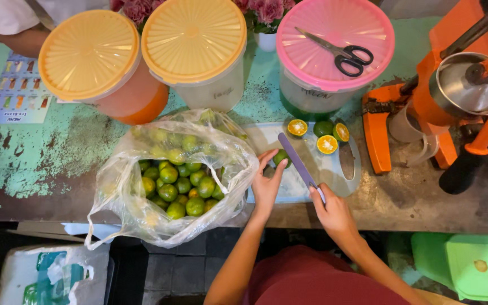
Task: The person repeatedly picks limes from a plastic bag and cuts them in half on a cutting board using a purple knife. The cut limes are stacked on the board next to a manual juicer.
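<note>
The knife [299, 162] has a purple blade. The calamansi [280, 157] under it is green; three cut halves [327, 144] show orange flesh inside green rind. The clear plastic bag [170, 175] is full of green fruit. Two tubs have ribbed yellow-orange lids [88, 53], a third a pink lid [334, 42] bearing black-handled scissors [343, 53]. The juicer [453, 96] is orange with a steel cup. The table [46, 164] is worn teal paint over brown. The cutting board [295, 189] is pale white.

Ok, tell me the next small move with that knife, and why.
Probably press the knife down through the small green citrus fruit. The left hand steadies the whole fruit on the cutting board, the right hand holds the blade beside it, and the cut halves already lie behind.
</note>
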